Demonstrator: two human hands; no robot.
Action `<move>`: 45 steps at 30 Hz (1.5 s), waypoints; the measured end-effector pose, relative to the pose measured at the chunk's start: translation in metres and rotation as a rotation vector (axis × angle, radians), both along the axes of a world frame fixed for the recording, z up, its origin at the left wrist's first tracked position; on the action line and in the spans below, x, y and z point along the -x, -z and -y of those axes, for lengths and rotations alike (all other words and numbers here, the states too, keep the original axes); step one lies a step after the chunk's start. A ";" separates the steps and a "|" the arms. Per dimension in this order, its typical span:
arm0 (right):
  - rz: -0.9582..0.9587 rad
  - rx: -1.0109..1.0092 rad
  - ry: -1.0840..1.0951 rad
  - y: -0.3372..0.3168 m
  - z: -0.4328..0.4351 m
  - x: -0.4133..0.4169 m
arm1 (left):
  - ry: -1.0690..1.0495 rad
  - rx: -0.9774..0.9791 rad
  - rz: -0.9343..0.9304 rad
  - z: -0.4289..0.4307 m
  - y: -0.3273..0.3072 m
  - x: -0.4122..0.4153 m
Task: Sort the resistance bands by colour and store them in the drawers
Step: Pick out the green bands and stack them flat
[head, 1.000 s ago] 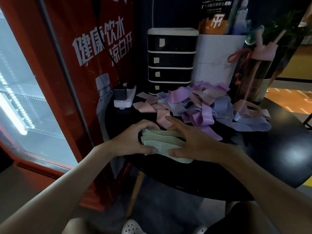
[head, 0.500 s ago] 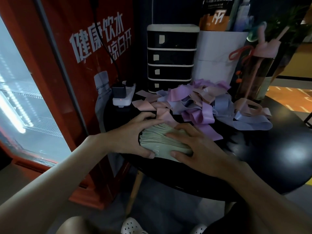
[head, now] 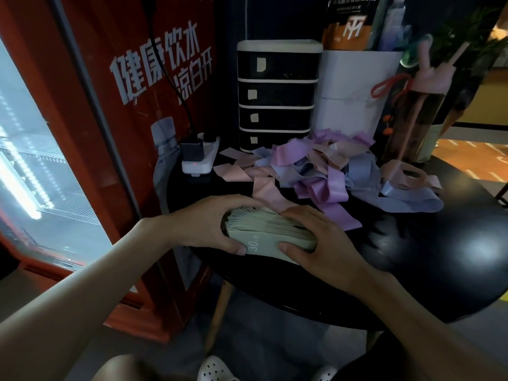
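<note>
A red fridge (head: pixel 82 133) with a glass door fills the left side. Beside it, at the left rim of the round black tabletop (head: pixel 439 257), lies one white power strip (head: pixel 202 160) with two dark plugs in it and one small red light.

The left hand (head: pixel 209 224) holds the left end of the green stack (head: pixel 269 232). Its grip is clamped on the bands, with the thumb on the near face and the fingers curled over the far edge. This is one stack of many flat green bands, too many to count, and it lies at the near rim of the tabletop. The nearest band is printed "30 LB". The right hand (head: pixel 327 243) holds the right end, its grip also clamped on the stack, thumb on the near face and fingers laid over the top.

Behind the hands, at the back of the tabletop, stand the drawers (head: pixel 277 94): four in one black and white unit, all closed, each with one pale label. In front of them and to their right spreads one loose pile (head: pixel 316 166) of bands in three colours, pink, purple and blue. They are too tangled to count. One purple band reaches almost to the right hand.

Right of the drawers stands one white box (head: pixel 354 86). Further right is one dark bottle (head: pixel 415 114) with a pink cap and a red loop.
</note>
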State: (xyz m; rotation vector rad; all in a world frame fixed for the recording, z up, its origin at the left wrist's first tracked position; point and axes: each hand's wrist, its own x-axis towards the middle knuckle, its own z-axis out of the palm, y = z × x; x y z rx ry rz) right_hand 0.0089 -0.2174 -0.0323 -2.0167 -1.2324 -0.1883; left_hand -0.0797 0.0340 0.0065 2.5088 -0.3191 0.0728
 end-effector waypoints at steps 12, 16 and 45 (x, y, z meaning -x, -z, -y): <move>-0.094 0.009 0.033 -0.005 0.000 0.005 | 0.053 -0.025 -0.227 -0.010 -0.013 -0.013; -0.185 -0.057 0.031 -0.008 -0.002 0.007 | 0.037 0.106 -0.245 -0.015 -0.014 -0.011; -0.480 -0.063 -0.026 -0.011 -0.140 0.015 | -0.865 0.745 0.168 -0.088 0.014 -0.039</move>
